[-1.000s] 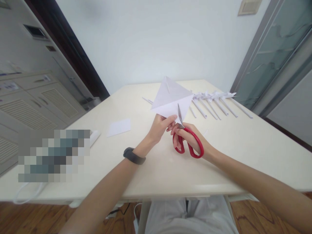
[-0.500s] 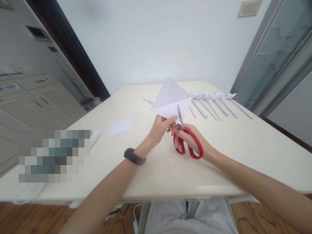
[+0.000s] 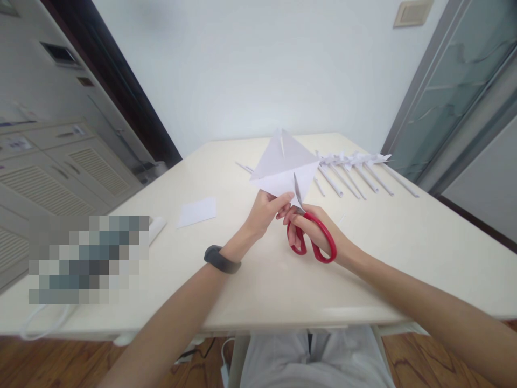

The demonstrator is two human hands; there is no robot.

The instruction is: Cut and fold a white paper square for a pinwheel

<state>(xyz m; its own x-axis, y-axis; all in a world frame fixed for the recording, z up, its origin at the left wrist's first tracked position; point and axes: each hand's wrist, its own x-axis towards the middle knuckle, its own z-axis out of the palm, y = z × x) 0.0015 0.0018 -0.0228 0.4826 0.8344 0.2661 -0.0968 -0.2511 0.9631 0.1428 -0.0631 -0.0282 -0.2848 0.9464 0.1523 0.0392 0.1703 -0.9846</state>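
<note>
My left hand [image 3: 269,210] pinches the near edge of a creased square of white paper [image 3: 283,156], thumb on top. The sheet is held above the table, one corner pointing away, with a slit near that far corner. In my right hand [image 3: 313,221] are red-handled scissors [image 3: 323,245], my fingers in and around the loops. Their blades lie against the near right part of the paper, pointing away from me. Whether the blades are parted there, I cannot tell. Some of my right fingers are hidden behind the handles.
Several white paper pinwheels with rolled paper sticks [image 3: 355,172] lie at the back right of the white table [image 3: 250,296]. A folded white paper [image 3: 197,212] rests left of my hands. Thin paper sticks [image 3: 243,167] show behind the sheet. A blurred-out object [image 3: 89,258] lies far left.
Almost nothing differs. The paper, the scissors and both hands keep their places, and the whole view has shifted very slightly.
</note>
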